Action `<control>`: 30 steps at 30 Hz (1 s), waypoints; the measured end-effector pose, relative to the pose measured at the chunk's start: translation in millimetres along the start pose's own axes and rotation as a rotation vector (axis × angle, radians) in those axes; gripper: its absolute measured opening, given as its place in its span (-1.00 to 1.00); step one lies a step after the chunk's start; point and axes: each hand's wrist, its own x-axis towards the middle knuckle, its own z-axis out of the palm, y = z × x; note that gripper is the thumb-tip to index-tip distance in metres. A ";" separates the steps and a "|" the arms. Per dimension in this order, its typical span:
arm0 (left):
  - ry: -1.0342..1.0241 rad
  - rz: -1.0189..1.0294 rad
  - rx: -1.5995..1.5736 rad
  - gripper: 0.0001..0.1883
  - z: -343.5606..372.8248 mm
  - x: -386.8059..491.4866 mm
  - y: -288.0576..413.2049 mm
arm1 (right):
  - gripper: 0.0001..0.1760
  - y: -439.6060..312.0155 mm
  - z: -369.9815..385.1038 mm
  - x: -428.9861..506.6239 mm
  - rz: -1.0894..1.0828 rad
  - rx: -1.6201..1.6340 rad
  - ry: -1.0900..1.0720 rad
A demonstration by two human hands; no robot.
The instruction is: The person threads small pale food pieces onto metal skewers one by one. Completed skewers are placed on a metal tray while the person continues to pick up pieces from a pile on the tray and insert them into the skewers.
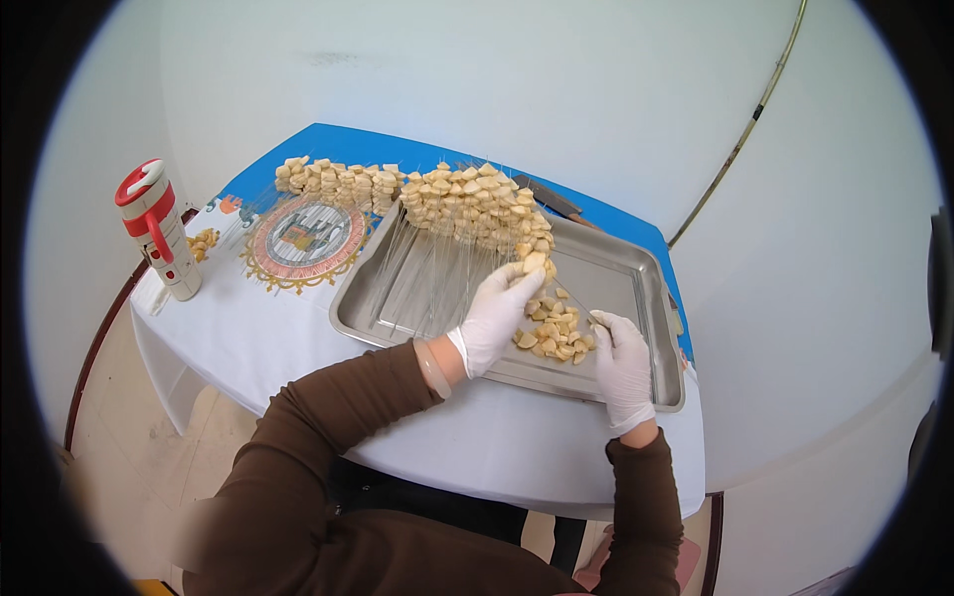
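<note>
My left hand (496, 313), in a white glove, pinches a pale, cream-coloured food piece (534, 261) at the front of a skewered stack. A thin metal skewer (571, 291) runs from there to my right hand (624, 369), also gloved, which grips its near end between thumb and fingers. Both hands are over a stainless steel tray (607, 272). Loose cut pieces (555, 331) lie in the tray between them. Many loaded skewers (469, 197) rest along its far side, their bare ends pointing towards me. What kind of food it is I cannot tell.
More loaded skewers (339, 185) lie left of the tray on the patterned white tablecloth (246, 328). A lidded tumbler (168, 235) with a red handle stands at the left edge, beside small yellowish pieces (202, 242). Behind the tray lies a broad-bladed knife (550, 196).
</note>
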 end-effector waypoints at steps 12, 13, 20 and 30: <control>-0.039 -0.031 0.374 -0.61 -65.0 53.4 68.9 | -0.76 -39.7 7.3 40.7 0.119 0.020 -0.367; -0.030 -0.025 0.331 -0.62 -70.7 57.6 74.4 | -0.75 -46.0 13.5 49.3 0.084 0.005 -0.385; 0.219 0.010 0.463 -0.72 -120.4 135.8 88.9 | -0.73 -73.9 93.6 100.4 0.055 -0.067 -0.370; 0.235 -0.037 1.039 -0.45 -137.2 179.7 112.1 | -0.75 -93.4 172.6 133.7 0.258 -0.039 -0.335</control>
